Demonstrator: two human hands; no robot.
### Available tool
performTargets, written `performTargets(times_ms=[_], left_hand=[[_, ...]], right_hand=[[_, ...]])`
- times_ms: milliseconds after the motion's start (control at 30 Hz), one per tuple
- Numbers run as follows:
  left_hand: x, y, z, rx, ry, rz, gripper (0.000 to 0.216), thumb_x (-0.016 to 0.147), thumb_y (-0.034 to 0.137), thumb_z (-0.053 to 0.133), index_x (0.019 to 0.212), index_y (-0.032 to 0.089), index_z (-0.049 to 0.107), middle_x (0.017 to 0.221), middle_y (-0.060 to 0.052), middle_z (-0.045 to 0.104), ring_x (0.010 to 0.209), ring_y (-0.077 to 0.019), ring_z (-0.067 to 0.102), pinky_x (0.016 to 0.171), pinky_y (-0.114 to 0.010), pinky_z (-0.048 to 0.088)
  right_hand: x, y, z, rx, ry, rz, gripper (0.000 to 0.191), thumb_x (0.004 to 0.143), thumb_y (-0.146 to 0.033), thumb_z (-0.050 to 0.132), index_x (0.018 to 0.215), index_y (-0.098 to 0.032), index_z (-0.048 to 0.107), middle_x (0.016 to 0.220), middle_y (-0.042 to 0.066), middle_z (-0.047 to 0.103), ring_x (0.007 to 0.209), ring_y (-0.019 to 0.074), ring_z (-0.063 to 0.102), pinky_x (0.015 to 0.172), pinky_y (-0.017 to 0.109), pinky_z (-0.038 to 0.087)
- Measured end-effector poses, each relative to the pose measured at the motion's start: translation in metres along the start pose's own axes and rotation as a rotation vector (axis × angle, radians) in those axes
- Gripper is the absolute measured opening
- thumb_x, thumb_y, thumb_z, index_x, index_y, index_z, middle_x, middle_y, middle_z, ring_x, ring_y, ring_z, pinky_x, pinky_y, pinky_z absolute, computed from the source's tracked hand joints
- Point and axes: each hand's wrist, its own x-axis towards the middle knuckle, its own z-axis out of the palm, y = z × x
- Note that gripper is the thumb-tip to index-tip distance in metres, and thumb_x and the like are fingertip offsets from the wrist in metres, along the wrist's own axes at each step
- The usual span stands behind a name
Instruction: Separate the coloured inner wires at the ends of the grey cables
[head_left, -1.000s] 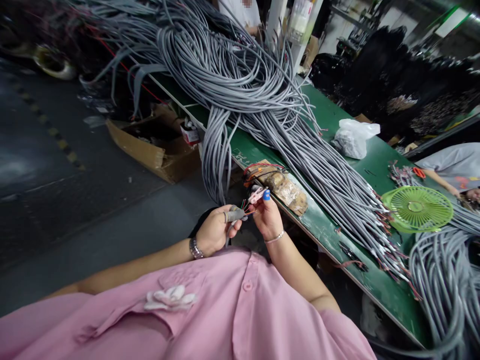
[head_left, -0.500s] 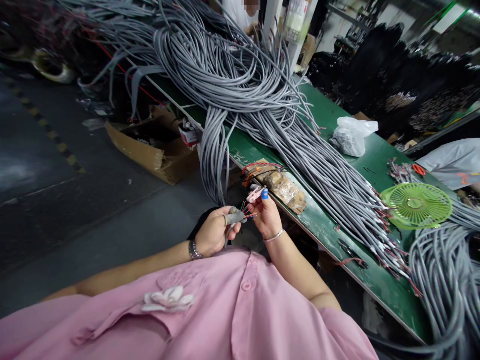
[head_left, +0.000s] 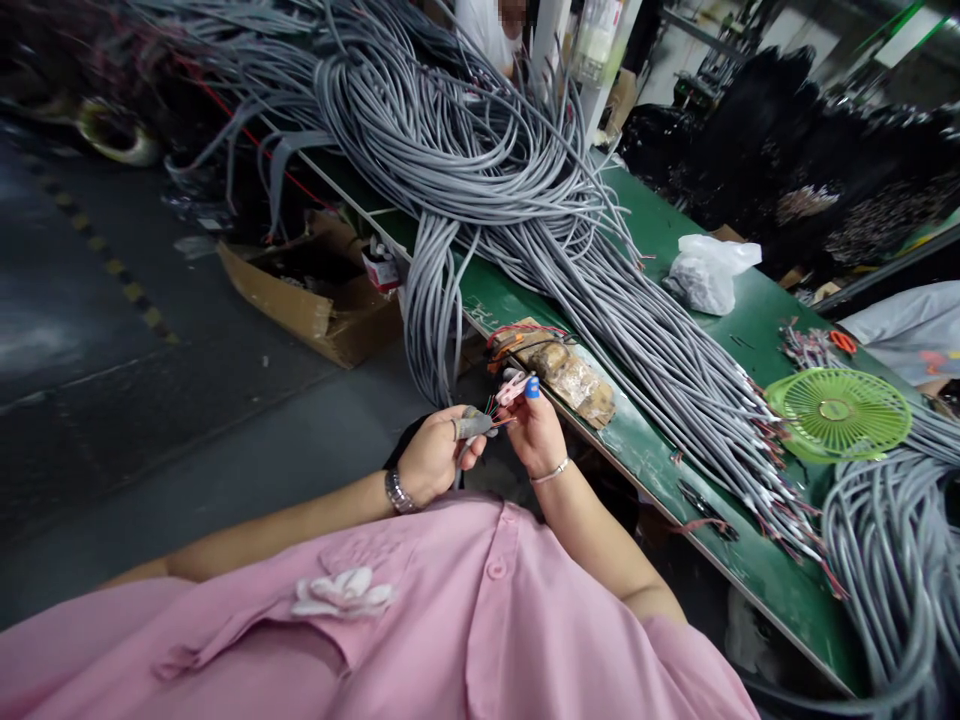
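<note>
My left hand (head_left: 431, 458), with a grey cover on the thumb, is closed on the end of a grey cable (head_left: 459, 470). Thin coloured wires (head_left: 495, 421) fan out of that end towards the other hand. A small pink clip-like piece (head_left: 512, 389) is pinched in my right hand (head_left: 541, 440), which wears a blue finger cover (head_left: 532, 387). The wire tips come close to the right fingers; whether they touch the pink piece cannot be made out. Just beyond the hands, at the table edge, lies a worn wooden block (head_left: 568, 370) with wires at its left end.
Long bundles of grey cables (head_left: 420, 140) cover much of the green table (head_left: 652, 205). A green fan (head_left: 836, 412), pliers (head_left: 706, 508), orange-handled scissors (head_left: 842, 342) and a white plastic bag (head_left: 712, 272) are on it. A cardboard box (head_left: 300, 310) stands on the floor. Another person sits across the table.
The view has shifted slightly. Both hands keep their hold, and the cable end in my left hand has turned a little.
</note>
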Motion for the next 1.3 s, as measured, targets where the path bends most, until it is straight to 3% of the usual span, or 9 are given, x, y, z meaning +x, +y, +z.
performTargets(times_ms=[533,900,1300], left_hand=[[-0.0003,0.0065,0.0033,-0.064,0.015,-0.035,0.015,0.064,0.024,0.069,0.066,0.014,0.057,0.045,0.001,0.053,0.034,-0.0066,0.039,0.033,-0.017,0.025],[-0.0008,0.0003,-0.0064,-0.106,-0.021,-0.012,0.014,0.068,0.024,0.068,0.070,0.015,0.058,0.047,0.001,0.053,0.036,-0.0064,0.039,0.034,-0.017,0.025],[0.0001,0.0064,0.0032,-0.041,0.023,-0.033,0.016,0.063,0.025,0.069,0.065,0.015,0.057,0.045,0.001,0.051,0.035,-0.0068,0.039,0.033,-0.017,0.024]], right_hand=[[-0.0005,-0.0005,0.0014,-0.038,0.005,-0.004,0.027,0.083,-0.045,0.065,0.077,-0.018,0.063,0.075,0.000,0.061,0.065,0.0104,0.052,0.060,0.021,0.045],[0.0006,0.0009,-0.0006,-0.033,0.005,-0.015,0.027,0.082,-0.045,0.065,0.081,-0.018,0.064,0.078,0.000,0.062,0.065,0.0096,0.052,0.059,0.020,0.045],[-0.0010,-0.0003,0.0023,-0.060,0.006,-0.015,0.029,0.082,-0.047,0.065,0.078,-0.018,0.064,0.079,0.001,0.062,0.066,0.0107,0.053,0.060,0.021,0.046]])
